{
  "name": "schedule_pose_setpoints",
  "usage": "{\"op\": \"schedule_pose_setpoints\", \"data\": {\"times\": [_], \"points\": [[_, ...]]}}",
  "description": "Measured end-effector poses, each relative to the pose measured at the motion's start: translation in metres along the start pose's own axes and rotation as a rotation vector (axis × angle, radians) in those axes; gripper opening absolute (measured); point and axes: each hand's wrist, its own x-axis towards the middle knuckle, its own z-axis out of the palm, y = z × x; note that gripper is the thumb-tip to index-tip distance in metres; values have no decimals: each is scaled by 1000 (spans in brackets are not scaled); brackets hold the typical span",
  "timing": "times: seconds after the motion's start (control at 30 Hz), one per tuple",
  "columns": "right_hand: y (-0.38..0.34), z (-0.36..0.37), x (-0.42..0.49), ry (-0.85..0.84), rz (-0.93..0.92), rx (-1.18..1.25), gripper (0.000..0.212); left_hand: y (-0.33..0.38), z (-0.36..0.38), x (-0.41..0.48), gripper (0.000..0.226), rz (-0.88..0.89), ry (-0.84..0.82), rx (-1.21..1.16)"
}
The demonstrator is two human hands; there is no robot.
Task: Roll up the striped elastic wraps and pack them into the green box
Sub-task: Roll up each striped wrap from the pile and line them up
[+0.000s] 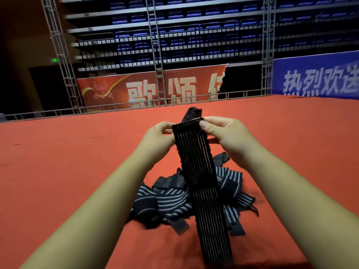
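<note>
1. While one striped wrap (196,162) is held up in both hands, the other wraps lie loose in a pile (171,200) on the red cloth surface (58,162), around its middle and toward the near edge.
2. The pile is a tangle of dark bands with pale stripes, overlapping and pointing in different directions. Plain dark tabs stick out on its near side.
3. The left hand (162,133) is raised above the surface. Its fingers are curled in and pinch the left side of the wrap's top end.
4. The right hand (227,133) is level with it. Its thumb (204,124) is pressed on the front of the wrap and its fingers are folded behind, clamping the right side of the same end.
5. Both bare forearms come in from the lower corners and meet at that end, with the hands close together and the wrap between them.
6. At the hands, the wrap's top end is turned over into a narrow fold (186,126), and a black textured tab (192,113) stands up behind it.
7. The wrap's long axis runs from the near edge up and away toward the far edge, leaning slightly left at the top. Its thin pale stripes run lengthwise.
8. The lower end drops in front of the pile, close to the near edge. Whether it rests on the cloth cannot be told.
9. Beyond the far edge are a red banner (151,90), a blue banner (318,78), metal trusses (58,45) and tiers of blue seats (194,26).
</note>
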Motion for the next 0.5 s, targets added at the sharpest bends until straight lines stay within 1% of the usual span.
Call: {"op": "schedule_pose_setpoints", "data": {"times": [0.07, 0.1, 0.13, 0.17, 0.23, 0.27, 0.37, 0.5], "points": [[11, 1, -3, -5, 49, 6, 21, -12, 6, -2, 20, -8, 89, 19], [16, 1, -5, -8, 70, 12, 21, -16, 9, -3, 17, -26, 71, -34], [22, 1, -7, -19, 88, 17, 20, -21, 13, -5, 15, -55, 9, -124], [28, 1, -9, -38, 101, 21, 20, -24, 17, -8, 17, -85, -61, -226], [38, 0, -13, -82, 119, 21, 21, -29, 23, -12, 32, -127, -144, -372], [43, 0, -16, -101, 122, 22, 22, -31, 25, -14, 34, -133, -159, -402], [53, -1, -21, -125, 138, 23, 22, -39, 29, -16, 27, -158, -197, -449], [62, -2, -27, -123, 158, 77, 20, -44, 32, -17, 15, -183, -226, -443]]}}
